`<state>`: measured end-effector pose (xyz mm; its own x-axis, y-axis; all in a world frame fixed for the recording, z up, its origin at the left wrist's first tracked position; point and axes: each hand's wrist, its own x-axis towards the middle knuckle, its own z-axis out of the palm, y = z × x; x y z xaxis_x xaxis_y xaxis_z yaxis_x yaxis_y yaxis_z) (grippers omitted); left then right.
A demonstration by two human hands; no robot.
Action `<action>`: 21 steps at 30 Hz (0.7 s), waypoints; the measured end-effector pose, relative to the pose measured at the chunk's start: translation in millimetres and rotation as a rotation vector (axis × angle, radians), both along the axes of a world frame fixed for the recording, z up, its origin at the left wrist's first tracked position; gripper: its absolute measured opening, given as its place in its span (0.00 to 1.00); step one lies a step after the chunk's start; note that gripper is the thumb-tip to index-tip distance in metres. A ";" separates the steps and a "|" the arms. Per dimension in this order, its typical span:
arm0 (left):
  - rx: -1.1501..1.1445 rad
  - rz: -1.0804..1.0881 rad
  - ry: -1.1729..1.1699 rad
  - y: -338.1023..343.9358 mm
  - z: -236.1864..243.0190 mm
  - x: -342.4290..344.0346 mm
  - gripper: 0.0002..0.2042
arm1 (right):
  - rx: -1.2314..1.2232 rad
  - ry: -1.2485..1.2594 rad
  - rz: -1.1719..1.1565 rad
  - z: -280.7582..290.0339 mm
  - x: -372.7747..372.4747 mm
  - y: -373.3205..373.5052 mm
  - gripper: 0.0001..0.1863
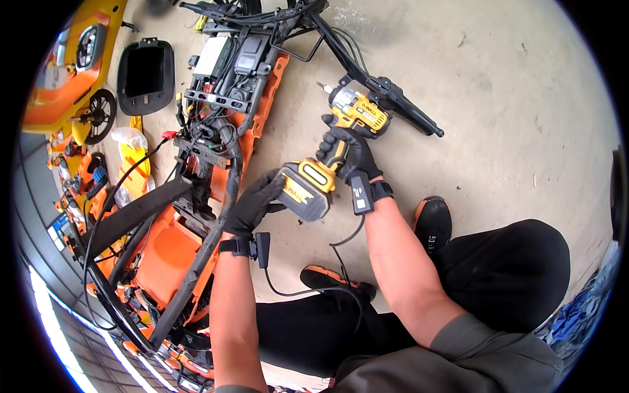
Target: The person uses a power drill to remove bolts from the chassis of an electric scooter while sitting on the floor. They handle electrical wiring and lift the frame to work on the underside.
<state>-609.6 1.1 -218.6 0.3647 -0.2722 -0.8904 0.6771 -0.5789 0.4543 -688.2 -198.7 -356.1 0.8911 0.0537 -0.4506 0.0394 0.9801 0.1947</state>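
My right hand point(354, 152), in a black glove, is closed around the grip of a yellow and black cordless impact driver point(367, 114). Its metal nose, with a short bit, points to the upper left. At the foot of the grip sits a large black and yellow battery pack point(304, 191). My left hand point(252, 203), also gloved in black, pinches the left edge of that battery pack between fingers and thumb. Both hands hold the tool above the floor, just right of a stripped scooter frame point(229, 137). A cabled strap is on each wrist.
Loose wiring and a dark control box point(250, 56) sit on the frame, above orange body panels point(173, 252). A black bar point(409, 111) juts right from the frame. Left lies a black rimmed panel point(146, 77), near an orange-yellow scooter point(72, 72). My shoes point(432, 226) stand close by.
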 end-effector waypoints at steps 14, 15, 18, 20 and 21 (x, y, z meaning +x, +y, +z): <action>-0.251 0.505 -0.200 2.0 -19.6 -5.0 0.18 | 0.037 -0.098 0.091 -6.9 67.4 2.2 0.22; -0.259 0.515 -0.205 0.9 -19.8 -5.9 0.17 | 0.052 -0.105 0.090 -7.8 68.1 2.4 0.22; -0.237 0.533 -0.187 6.8 -24.3 -4.0 0.17 | 0.039 -0.114 0.092 -8.8 70.0 2.0 0.21; -0.266 0.501 -0.192 -3.5 -14.9 -3.0 0.18 | 0.027 -0.110 0.105 -7.8 68.4 1.2 0.22; -0.280 0.485 -0.194 -7.2 -11.8 -3.0 0.18 | 0.021 -0.109 0.111 -7.4 68.6 0.6 0.22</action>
